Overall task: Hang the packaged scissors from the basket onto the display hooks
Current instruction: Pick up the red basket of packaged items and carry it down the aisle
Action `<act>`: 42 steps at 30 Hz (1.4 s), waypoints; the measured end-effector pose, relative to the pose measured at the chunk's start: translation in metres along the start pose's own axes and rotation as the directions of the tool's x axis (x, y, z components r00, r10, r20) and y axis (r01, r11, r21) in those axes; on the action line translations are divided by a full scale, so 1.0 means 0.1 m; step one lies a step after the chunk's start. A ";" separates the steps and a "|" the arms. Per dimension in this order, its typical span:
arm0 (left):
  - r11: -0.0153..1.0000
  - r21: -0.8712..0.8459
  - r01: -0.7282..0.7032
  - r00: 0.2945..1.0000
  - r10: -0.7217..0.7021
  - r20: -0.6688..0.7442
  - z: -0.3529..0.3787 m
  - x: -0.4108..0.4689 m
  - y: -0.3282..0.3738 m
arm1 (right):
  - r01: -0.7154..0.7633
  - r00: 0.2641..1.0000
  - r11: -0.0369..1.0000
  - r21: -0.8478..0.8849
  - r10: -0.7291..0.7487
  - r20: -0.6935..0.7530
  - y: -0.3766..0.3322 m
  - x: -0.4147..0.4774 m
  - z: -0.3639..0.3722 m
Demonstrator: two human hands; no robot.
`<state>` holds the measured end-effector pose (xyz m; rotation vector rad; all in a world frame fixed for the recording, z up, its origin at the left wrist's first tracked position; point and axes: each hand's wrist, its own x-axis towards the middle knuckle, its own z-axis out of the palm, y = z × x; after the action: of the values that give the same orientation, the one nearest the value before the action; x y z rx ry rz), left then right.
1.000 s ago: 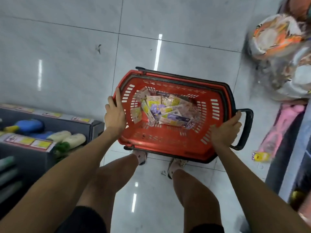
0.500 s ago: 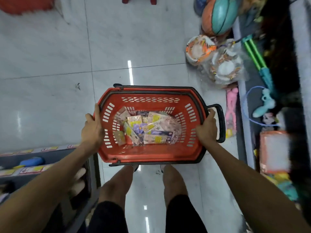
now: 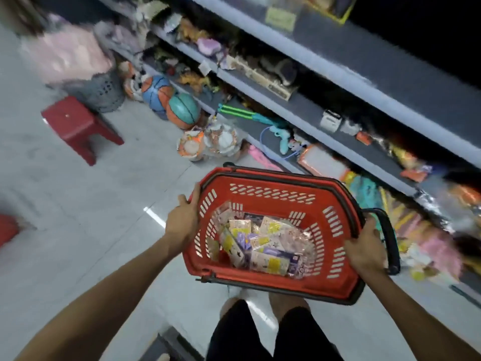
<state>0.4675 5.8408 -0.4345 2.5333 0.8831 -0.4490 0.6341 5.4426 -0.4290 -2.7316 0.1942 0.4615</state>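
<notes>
A left hand and right hand clasp the end rims of a slotted red basket, long axis running left to right, pastel packaged scissors jumbled inside.

The basket is red plastic, smooth and a little shiny, with a black plastic handle. The packets inside are clear, shiny plastic with paper cards in them. The floor is smooth, shiny tile that shows a streak of light. The stool is red plastic and looks dull. The shelves are grey, smooth and dull; what they are made of is hard to tell.
</notes>
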 end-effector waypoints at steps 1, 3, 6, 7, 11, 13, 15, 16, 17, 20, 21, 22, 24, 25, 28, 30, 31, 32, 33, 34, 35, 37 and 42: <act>0.997 0.038 -0.070 0.997 0.069 0.018 -0.06 0.03 0.27 | -0.061 0.997 0.998 0.019 0.062 -0.050 0.22 -0.09 -0.18; 0.970 0.103 -0.218 0.976 0.214 0.051 -0.13 0.09 0.84 | -0.167 0.975 0.981 0.103 0.180 -0.128 0.68 -0.28 -0.52; 0.893 0.168 -0.418 0.908 0.407 0.099 -0.14 0.08 1.76 | -0.275 0.925 0.935 0.224 0.321 -0.205 1.36 -0.59 -0.94; 0.853 0.204 -0.480 0.877 0.465 0.119 -0.13 0.02 2.11 | -0.314 0.898 0.914 0.258 0.374 -0.230 1.59 -0.69 -1.07; 0.693 0.278 -0.665 0.746 0.630 0.216 0.06 -0.30 3.53 | -0.443 0.779 0.803 0.398 0.565 -0.273 2.59 -1.12 -1.44; 0.616 0.301 -0.728 0.684 0.681 0.261 0.22 -0.55 4.24 | -0.493 0.706 0.734 0.466 0.651 -0.278 3.09 -1.36 -1.61; 0.515 0.326 -0.793 0.602 0.742 0.295 0.46 -0.86 4.90 | -0.532 0.628 0.667 0.522 0.724 -0.285 3.61 -1.62 -1.77; 0.459 0.328 -0.825 0.554 0.772 0.313 0.58 -1.06 5.23 | -0.540 0.595 0.642 0.544 0.749 -0.292 3.87 -1.75 -1.84; 0.409 0.342 -0.846 0.516 0.789 0.334 0.69 -1.28 5.53 | -0.548 0.565 0.620 0.561 0.769 -0.298 4.12 -1.88 -1.92; 0.255 0.356 -0.899 0.389 0.837 0.385 1.08 -1.91 6.33 | -0.580 0.469 0.546 0.604 0.830 -0.301 4.84 -2.26 -2.12; 0.214 0.351 -0.912 0.351 0.850 0.392 1.22 -2.12 6.56 | -0.587 0.434 0.530 0.612 0.844 -0.314 5.06 -2.39 -2.19; 0.171 0.345 -0.923 0.309 0.863 0.400 1.37 -2.31 6.78 | -0.594 0.401 0.516 0.617 0.855 -0.328 5.28 -2.52 -2.25; 0.097 0.328 -0.940 0.236 0.878 0.416 1.64 -2.69 7.18 | -0.610 0.337 0.481 0.629 0.876 -0.344 5.69 -2.75 -2.37; 0.067 0.317 -0.946 0.205 0.880 0.427 1.78 -2.87 7.38 | -0.616 0.306 0.462 0.638 0.886 -0.347 5.87 -2.86 -2.43; -0.030 0.295 -0.955 0.108 0.891 0.441 2.18 -3.38 7.92 | -0.634 0.226 0.422 0.647 0.902 -0.368 6.36 -3.19 -2.60; -0.099 0.292 -0.951 0.045 0.892 0.450 2.43 -3.71 8.28 | -0.655 0.164 0.380 0.653 0.915 -0.368 6.64 -3.38 -2.71; -0.126 0.285 -0.950 0.019 0.888 0.459 2.54 -3.87 8.44 | -0.662 0.134 0.354 0.660 0.923 -0.361 6.77 -3.46 -2.76; -0.154 0.273 -0.950 -0.010 0.885 0.466 2.67 -4.02 8.61 | -0.665 0.106 0.328 0.671 0.931 -0.350 6.89 -3.54 -2.82; -0.176 0.271 -0.946 -0.028 0.880 0.474 2.79 -4.17 8.79 | -0.668 0.079 0.303 0.679 0.937 -0.340 6.99 -3.60 -2.86; -0.202 0.266 -0.943 -0.050 0.872 0.487 2.92 -4.31 8.96 | -0.673 0.052 0.282 0.684 0.940 -0.337 7.10 -3.66 -2.90; -0.223 0.262 -0.939 -0.064 0.862 0.503 3.04 -4.46 9.13 | -0.677 0.020 0.258 0.689 0.943 -0.333 7.21 -3.71 -2.95; -0.259 0.215 -0.942 -0.110 0.841 0.530 3.32 -4.76 9.47 | -0.687 -0.045 0.197 0.699 0.949 -0.312 7.45 -3.79 -3.04; -0.360 0.064 -0.931 -0.271 0.795 0.543 4.00 -5.48 10.31 | -0.664 -0.196 0.032 0.747 0.957 -0.215 8.03 -3.97 -3.27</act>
<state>0.6599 4.6346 -0.2576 2.3680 -1.8505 -0.3849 0.2032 4.6074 -0.2693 -1.6267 2.2627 -0.4777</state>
